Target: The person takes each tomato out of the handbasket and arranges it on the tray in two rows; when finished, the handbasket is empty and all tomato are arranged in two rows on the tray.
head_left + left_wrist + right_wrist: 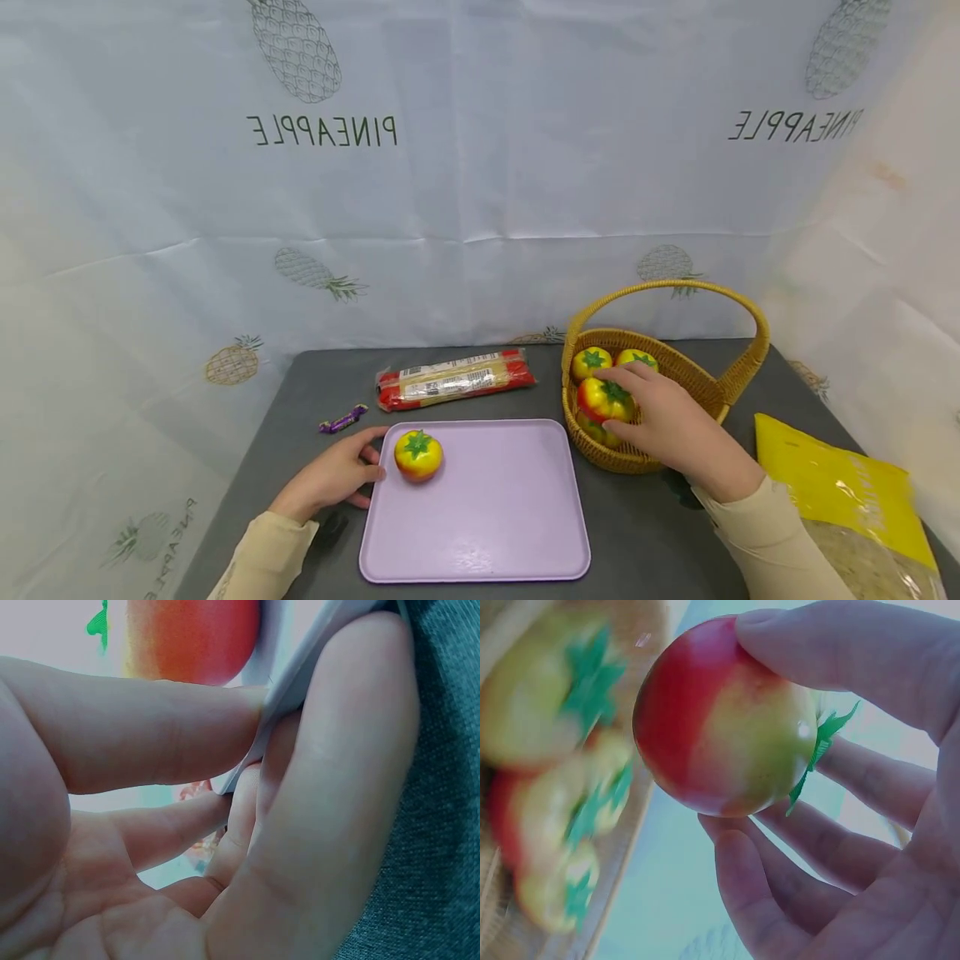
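Note:
My right hand (663,417) holds a red-and-yellow toy tomato (727,720) with a green leafy top, between thumb and fingers. In the head view this tomato is over the left part of a wicker basket (678,354), where several similar tomatoes (592,361) lie. At the left, my left hand (330,473) pinches the rim of a lilac tray (480,517); the left wrist view has the thumb against the rim and fingers at its underside. Another tomato (418,456) sits on the tray near its upper left corner, close to that hand.
Behind the tray lies a red-ended clear packet (456,380), apparently of noodles. A purple wrapped candy (343,418) is on the dark table to the left. The basket's tall handle (667,286) arches up. A yellow bag (843,492) lies at the right edge.

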`<state>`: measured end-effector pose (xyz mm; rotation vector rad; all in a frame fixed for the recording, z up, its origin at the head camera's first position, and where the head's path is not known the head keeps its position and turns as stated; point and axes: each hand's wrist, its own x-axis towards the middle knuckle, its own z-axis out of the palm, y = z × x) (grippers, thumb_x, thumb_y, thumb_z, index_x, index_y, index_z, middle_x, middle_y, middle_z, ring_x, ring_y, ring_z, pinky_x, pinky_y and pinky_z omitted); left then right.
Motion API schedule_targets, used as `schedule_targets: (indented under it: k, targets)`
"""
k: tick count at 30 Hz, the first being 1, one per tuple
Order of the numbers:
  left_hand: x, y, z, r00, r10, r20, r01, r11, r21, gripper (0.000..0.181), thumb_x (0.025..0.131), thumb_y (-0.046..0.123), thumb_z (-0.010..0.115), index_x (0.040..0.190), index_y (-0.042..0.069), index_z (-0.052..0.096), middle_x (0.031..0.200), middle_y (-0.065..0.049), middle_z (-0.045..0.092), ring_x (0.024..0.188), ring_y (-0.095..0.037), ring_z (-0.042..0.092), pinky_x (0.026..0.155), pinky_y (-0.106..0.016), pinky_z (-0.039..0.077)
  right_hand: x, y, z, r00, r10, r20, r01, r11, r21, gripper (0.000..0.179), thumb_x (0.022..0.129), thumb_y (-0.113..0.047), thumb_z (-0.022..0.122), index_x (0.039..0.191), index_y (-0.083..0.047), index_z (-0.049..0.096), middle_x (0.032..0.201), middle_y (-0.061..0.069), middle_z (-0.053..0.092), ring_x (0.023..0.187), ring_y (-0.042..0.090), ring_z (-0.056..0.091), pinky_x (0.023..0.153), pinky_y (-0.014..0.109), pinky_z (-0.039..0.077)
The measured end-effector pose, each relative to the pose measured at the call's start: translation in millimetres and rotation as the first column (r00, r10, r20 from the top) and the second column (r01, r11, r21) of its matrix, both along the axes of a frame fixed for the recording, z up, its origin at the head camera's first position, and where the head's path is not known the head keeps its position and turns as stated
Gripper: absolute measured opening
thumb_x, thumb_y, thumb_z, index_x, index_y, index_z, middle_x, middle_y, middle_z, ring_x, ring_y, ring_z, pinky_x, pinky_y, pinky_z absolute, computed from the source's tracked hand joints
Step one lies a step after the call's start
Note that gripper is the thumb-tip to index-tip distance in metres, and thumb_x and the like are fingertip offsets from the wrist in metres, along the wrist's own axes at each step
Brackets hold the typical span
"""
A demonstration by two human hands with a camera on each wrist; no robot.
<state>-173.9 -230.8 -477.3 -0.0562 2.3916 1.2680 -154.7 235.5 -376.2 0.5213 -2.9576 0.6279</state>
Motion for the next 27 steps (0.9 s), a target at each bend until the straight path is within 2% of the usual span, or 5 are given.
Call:
schedule_targets:
  k: [5, 12, 16, 23, 27]
  targets:
    - [0.8, 0.8, 0.1, 1.000, 0.001, -0.010, -0.001, 1.000, 0.006, 0.071, 0.095, 0.000, 0.075, 0.160, 0.010, 0.049, 0.109, -0.014, 0.057, 0.086, -0.024, 0.066, 0.062, -0.043, 0.067, -2.0, -32, -5.8, 0.998, 0.060, 0.007, -0.059, 0.997, -0.051, 0.065, 0.088, -0.020, 0.090, 0.148, -0.015, 0.065, 0.147, 0.017, 0.061, 0.124, 0.036, 0.068, 0.100, 0.056, 0.062]
    - [1.7, 0.7, 0.3, 1.000, 0.004, -0.011, -0.004, 1.000, 0.009, 0.070, 0.095, 0.001, 0.075, 0.160, 0.011, 0.049, 0.109, -0.014, 0.056, 0.086, -0.024, 0.066, 0.062, -0.042, 0.067, -9.3, -80, -29.5, 0.992, 0.114, 0.046, -0.109, 0.988, -0.106, 0.065, 0.086, -0.019, 0.092, 0.145, -0.018, 0.067, 0.138, 0.003, 0.064, 0.120, 0.022, 0.066, 0.104, 0.048, 0.062]
    - [0.2, 2.7, 0.3, 1.000, 0.006, -0.006, -0.006, 1.000, -0.003, 0.070, 0.095, 0.001, 0.075, 0.159, 0.012, 0.050, 0.108, -0.014, 0.057, 0.086, -0.024, 0.065, 0.062, -0.042, 0.068, -11.9, -103, -42.3, 0.988, 0.135, 0.079, -0.123, 0.982, -0.146, 0.066, 0.085, -0.018, 0.093, 0.146, -0.019, 0.067, 0.134, -0.001, 0.064, 0.120, 0.020, 0.065, 0.105, 0.046, 0.061]
    - [1.1, 3.1, 1.6, 1.000, 0.015, -0.007, -0.015, 1.000, -0.024, 0.069, 0.095, 0.001, 0.075, 0.159, 0.013, 0.051, 0.109, -0.013, 0.058, 0.087, -0.024, 0.066, 0.062, -0.041, 0.068, -13.1, -128, -58.7, 0.976, 0.183, 0.122, -0.159, 0.970, -0.186, 0.063, 0.086, -0.019, 0.092, 0.145, -0.021, 0.068, 0.133, -0.001, 0.064, 0.120, 0.020, 0.064, 0.104, 0.046, 0.060]
    - [2.0, 2.3, 2.2, 1.000, 0.018, -0.011, -0.019, 0.999, -0.030, 0.069, 0.095, 0.001, 0.075, 0.159, 0.013, 0.051, 0.108, -0.013, 0.057, 0.087, -0.024, 0.065, 0.063, -0.040, 0.068, -14.2, -136, -66.8, 0.973, 0.208, 0.103, -0.189, 0.967, -0.170, 0.060, 0.086, -0.019, 0.092, 0.142, -0.020, 0.070, 0.131, 0.000, 0.065, 0.119, 0.019, 0.064, 0.101, 0.044, 0.061]
